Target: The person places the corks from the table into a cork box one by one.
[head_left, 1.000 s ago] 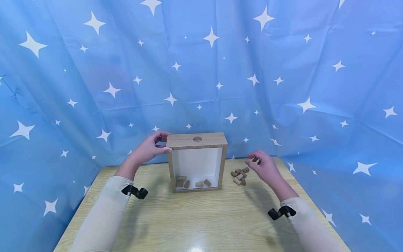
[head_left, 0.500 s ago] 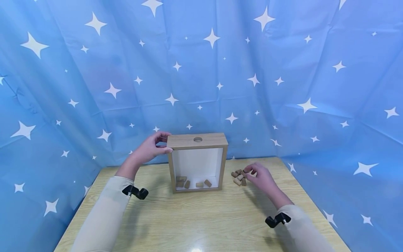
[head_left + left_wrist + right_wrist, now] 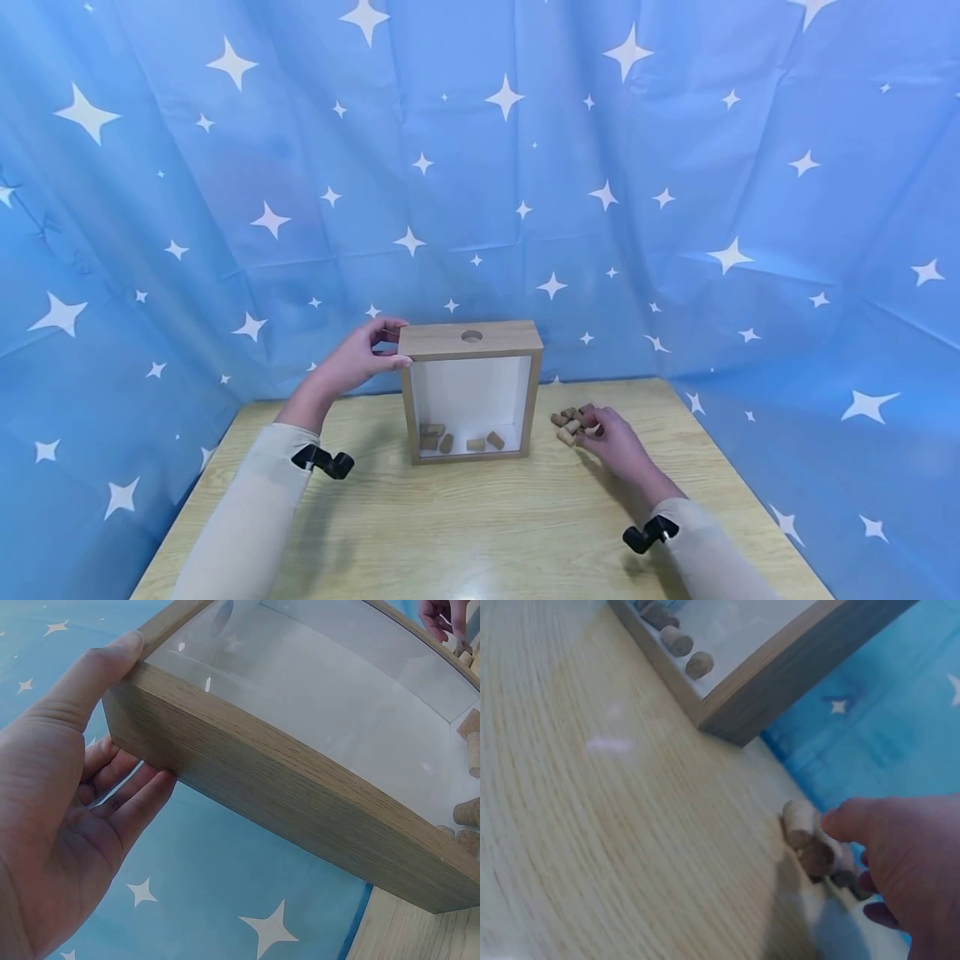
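Note:
A wooden shadow box (image 3: 471, 337) stands upright on the table, with a clear front, a white back and a round hole in its top. Several wine corks (image 3: 476, 444) lie inside along its bottom. My left hand (image 3: 356, 358) grips the box's upper left corner; in the left wrist view the thumb (image 3: 112, 660) lies on the front frame and the fingers reach behind. My right hand (image 3: 611, 442) is at a small pile of loose corks (image 3: 567, 423) right of the box. Its thumb (image 3: 847, 817) and fingers are spread apart around the pile's near right side, partly hiding it.
The light wood table (image 3: 450, 533) reaches back to a blue curtain (image 3: 480, 167) with white stars, which hangs close behind the box and also along both sides. Each sleeve carries a black wrist mount (image 3: 322, 460).
My right hand has come down and left onto the cork pile, and its thumb and fingers have spread around it. My left hand keeps its grip on the box, which stays put.

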A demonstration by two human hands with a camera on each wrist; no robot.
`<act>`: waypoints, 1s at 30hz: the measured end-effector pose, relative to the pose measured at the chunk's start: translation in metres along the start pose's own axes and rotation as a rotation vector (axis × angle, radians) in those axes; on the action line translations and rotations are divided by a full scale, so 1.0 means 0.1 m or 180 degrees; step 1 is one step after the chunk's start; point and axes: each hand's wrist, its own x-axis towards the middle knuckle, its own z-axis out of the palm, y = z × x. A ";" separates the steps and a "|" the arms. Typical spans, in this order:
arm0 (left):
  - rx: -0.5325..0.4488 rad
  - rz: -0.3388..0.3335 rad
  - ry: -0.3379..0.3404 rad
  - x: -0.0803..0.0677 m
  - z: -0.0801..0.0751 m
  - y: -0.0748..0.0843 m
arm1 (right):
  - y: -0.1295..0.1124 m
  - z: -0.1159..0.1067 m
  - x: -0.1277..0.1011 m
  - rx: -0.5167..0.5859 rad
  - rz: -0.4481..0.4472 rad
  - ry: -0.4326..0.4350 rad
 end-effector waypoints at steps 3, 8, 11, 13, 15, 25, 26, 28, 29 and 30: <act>-0.0006 0.0016 -0.0001 0.00 0.01 0.00 | 0.03 0.04 0.00 0.0032 0.0007 0.0019; 0.0004 0.0026 0.0005 0.00 0.01 -0.02 | 0.08 0.07 0.01 -0.0067 0.0086 -0.0027; 0.0007 0.0019 0.0009 0.01 0.00 -0.03 | 0.10 0.09 0.01 -0.0121 0.0140 -0.0048; -0.0011 0.0020 0.0002 0.01 0.00 -0.02 | 0.11 0.09 0.01 -0.0136 0.0153 -0.0059; -0.0019 0.0028 -0.0004 0.01 0.00 -0.02 | 0.11 0.10 0.00 -0.0132 0.0143 -0.0067; 0.0009 0.0016 -0.0005 0.01 0.00 -0.01 | 0.10 0.09 0.02 -0.0015 0.0061 0.0060; 0.0015 0.0011 -0.0004 0.00 0.00 -0.01 | 0.09 0.07 0.02 0.0000 0.0068 0.0097; 0.0025 -0.0005 -0.0002 0.00 0.00 -0.01 | 0.06 0.03 0.04 0.0000 0.0056 0.0155; 0.0022 -0.0006 0.0000 0.00 0.00 -0.01 | 0.04 0.01 0.06 0.0007 0.0054 0.0171; 0.0018 -0.0010 0.0004 0.00 0.00 -0.01 | 0.01 -0.02 0.07 -0.0011 0.0035 0.0193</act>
